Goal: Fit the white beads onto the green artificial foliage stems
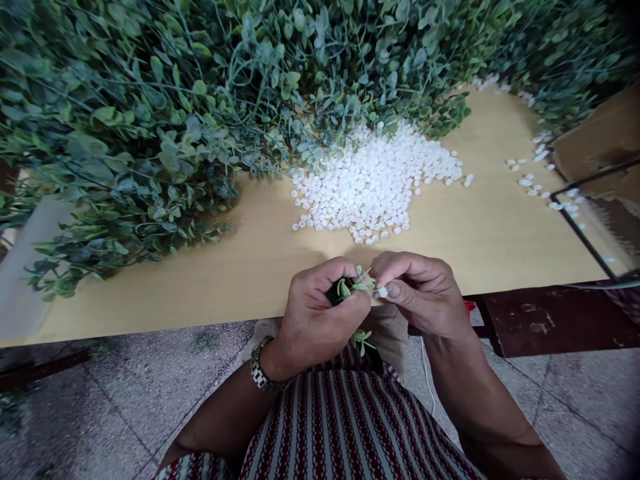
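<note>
Near the table's front edge, my left hand (323, 317) is closed on a green leafy sprig (361, 281), whose leaves show between the fingers and below the hand. Close beside it on the right, my right hand (425, 293) pinches a small white bead-like piece (383, 292) between thumb and forefinger, at the end of the sprig. Whether the piece is on the stem cannot be told. Beyond both hands lies a heap of small white pieces (370, 180) on the light wooden table (260, 233).
Dense green artificial foliage (190, 100) covers the far and left parts of the table. A cardboard box (600, 140) and a black metal frame (583, 233) stand at the right, with scattered white pieces near them. A translucent sheet (30, 273) lies at the left.
</note>
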Available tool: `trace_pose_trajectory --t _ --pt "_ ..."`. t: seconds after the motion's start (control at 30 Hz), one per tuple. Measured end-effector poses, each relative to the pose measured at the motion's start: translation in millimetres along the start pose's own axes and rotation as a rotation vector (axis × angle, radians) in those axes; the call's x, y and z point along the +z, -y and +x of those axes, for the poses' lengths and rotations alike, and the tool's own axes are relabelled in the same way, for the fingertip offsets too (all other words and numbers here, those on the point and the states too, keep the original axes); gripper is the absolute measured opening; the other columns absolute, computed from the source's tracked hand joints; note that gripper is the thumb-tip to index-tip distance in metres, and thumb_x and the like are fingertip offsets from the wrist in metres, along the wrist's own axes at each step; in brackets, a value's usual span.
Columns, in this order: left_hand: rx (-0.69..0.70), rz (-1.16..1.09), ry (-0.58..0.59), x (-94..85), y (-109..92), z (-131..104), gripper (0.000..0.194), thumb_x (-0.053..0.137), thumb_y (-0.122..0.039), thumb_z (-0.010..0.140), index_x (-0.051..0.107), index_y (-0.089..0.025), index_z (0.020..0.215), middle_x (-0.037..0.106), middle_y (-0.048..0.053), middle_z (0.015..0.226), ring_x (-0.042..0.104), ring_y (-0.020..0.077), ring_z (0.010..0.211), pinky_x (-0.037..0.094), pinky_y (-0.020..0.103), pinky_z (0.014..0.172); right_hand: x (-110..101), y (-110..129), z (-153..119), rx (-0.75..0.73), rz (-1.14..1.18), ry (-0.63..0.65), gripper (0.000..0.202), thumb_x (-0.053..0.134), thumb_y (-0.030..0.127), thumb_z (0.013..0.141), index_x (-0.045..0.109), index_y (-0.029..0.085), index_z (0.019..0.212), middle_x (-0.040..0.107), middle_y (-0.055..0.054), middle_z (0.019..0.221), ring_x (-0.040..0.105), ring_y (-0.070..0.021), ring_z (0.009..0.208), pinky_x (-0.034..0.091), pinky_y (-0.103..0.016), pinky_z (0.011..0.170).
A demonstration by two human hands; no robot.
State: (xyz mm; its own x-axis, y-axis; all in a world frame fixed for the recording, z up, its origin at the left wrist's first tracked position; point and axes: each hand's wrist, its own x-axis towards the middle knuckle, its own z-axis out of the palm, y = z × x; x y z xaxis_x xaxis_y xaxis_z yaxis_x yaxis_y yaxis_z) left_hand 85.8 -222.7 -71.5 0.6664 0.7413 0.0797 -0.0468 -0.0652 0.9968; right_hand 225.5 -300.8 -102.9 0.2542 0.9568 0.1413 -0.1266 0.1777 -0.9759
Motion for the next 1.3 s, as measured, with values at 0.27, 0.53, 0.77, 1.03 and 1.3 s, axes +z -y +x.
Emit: trace_pose_trajectory --t 0.27,0.53,0.77,1.03,1.3 --pt "0.016 0.026 0.009 0.2 0 0 0.017 0.050 -0.005 0.070 0.047 -0.015 0.057 0.041 -0.005 0.055 0.035 0.0057 0.051 0.032 0.017 0.046 2 1 -1 -0.017 -0.030 -0.013 0.003 0.066 0.022 0.078 0.068 0.021 0.076 0.061 -0.001 0.065 0.053 -0.0126 0.062 0.043 -0.028 0.059" --pt "0.094 0.090 0.045 -2.6 3 -2 0.017 0.051 -0.008 0.072 0.046 -0.017 0.058 0.041 -0.004 0.053 0.037 0.0072 0.049 0.032 0.020 0.046 4 3 -2 -0.010 -0.119 -0.029 0.006 0.066 0.025 0.078 0.067 0.019 0.076 0.061 -0.001 0.064 0.054 -0.0130 0.062 0.044 -0.028 0.057" --pt "0.161 0.169 0.034 -2.5 3 -4 0.017 0.050 -0.005 0.072 0.047 -0.016 0.059 0.042 -0.004 0.054 0.036 0.0074 0.050 0.031 0.022 0.048 4 8 -1 -0.040 -0.193 -0.009 0.002 0.064 0.020 0.079 0.065 0.020 0.077 0.060 0.000 0.066 0.054 -0.0116 0.061 0.044 -0.026 0.056" --pt "0.087 0.090 0.092 -4.7 2 -4 0.017 0.053 -0.009 0.076 0.050 -0.016 0.060 0.048 -0.002 0.057 0.043 0.0082 0.052 0.036 0.021 0.049 -1 11 3 -0.068 -0.271 0.074 0.006 0.063 0.023 0.080 0.062 0.018 0.076 0.059 0.000 0.064 0.054 -0.0114 0.060 0.045 -0.025 0.054" --pt "0.052 0.027 0.083 -5.8 -2 1 0.005 0.052 -0.014 0.081 0.055 -0.017 0.083 0.050 -0.001 0.068 0.045 0.0099 0.061 0.039 0.022 0.056 4 11 -5 -0.268 -0.498 -0.004 0.010 0.059 0.009 0.079 0.061 0.019 0.079 0.058 0.000 0.065 0.054 -0.0115 0.060 0.044 -0.027 0.054"
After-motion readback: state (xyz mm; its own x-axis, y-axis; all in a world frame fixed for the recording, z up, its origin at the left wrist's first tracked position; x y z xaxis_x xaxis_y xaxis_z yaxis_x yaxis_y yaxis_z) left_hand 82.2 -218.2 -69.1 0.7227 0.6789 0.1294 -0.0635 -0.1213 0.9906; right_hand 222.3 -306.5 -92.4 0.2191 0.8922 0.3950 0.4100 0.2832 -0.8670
